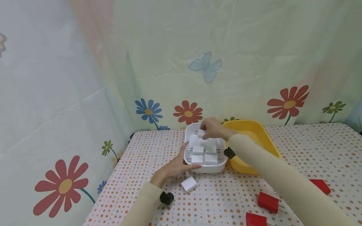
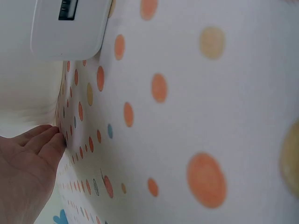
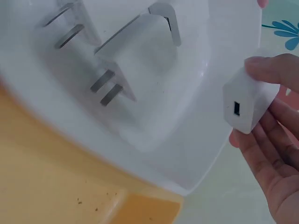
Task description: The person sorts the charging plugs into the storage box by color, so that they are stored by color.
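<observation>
My right hand [image 1: 213, 128] pinches a white charger [image 1: 201, 133] over the far part of the white bin [image 1: 209, 169]; in the right wrist view the thumb and fingers [image 3: 280, 126] hold that charger [image 3: 252, 100] by its sides, its small port showing. Several white chargers [image 1: 197, 159] lie in the near half of the bin. Against the bin's near left corner, my left hand [image 1: 176, 163] rests with fingers and thumb spread. Another white charger [image 1: 189, 184] lies on the table just below that hand. The left wrist view shows the left hand [image 2: 32, 163] with extended fingers.
A yellow bin [image 1: 267, 138] stands against the right side of the white one, partly behind my right forearm. Several red chargers [image 1: 268, 201] lie at the front right of the dotted table [image 1: 158, 150]. A printed curtain [image 1: 240, 78] hangs behind.
</observation>
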The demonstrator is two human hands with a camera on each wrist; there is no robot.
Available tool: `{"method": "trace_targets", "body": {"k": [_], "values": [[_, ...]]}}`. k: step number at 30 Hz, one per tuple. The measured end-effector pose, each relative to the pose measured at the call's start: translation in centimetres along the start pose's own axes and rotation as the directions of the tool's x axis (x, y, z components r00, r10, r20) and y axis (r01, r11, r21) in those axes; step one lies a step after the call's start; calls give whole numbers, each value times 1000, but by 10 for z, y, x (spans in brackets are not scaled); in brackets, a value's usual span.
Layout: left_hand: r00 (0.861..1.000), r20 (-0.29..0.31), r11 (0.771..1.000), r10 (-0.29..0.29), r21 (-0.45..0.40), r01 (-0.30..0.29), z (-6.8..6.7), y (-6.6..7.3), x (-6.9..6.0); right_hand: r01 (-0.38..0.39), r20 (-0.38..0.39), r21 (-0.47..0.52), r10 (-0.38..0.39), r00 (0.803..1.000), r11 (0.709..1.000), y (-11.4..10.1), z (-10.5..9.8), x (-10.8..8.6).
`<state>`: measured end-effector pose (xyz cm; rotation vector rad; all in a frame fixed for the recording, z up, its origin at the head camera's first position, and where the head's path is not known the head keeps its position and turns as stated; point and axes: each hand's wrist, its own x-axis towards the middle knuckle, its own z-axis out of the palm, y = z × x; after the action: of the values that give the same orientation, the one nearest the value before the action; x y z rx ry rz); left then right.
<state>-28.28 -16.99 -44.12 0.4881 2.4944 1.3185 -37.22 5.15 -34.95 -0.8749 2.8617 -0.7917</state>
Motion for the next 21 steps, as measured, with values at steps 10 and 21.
{"method": "trace_targets", "body": {"k": [10,21], "values": [[1000,-11,1000,-22,7,22,-2,0,-1,-137,69,-20,138,988,990,-5,16,26],[1000,-13,1000,-27,13,27,-2,0,-1,-140,117,-123,154,981,982,-2,34,39]]}}
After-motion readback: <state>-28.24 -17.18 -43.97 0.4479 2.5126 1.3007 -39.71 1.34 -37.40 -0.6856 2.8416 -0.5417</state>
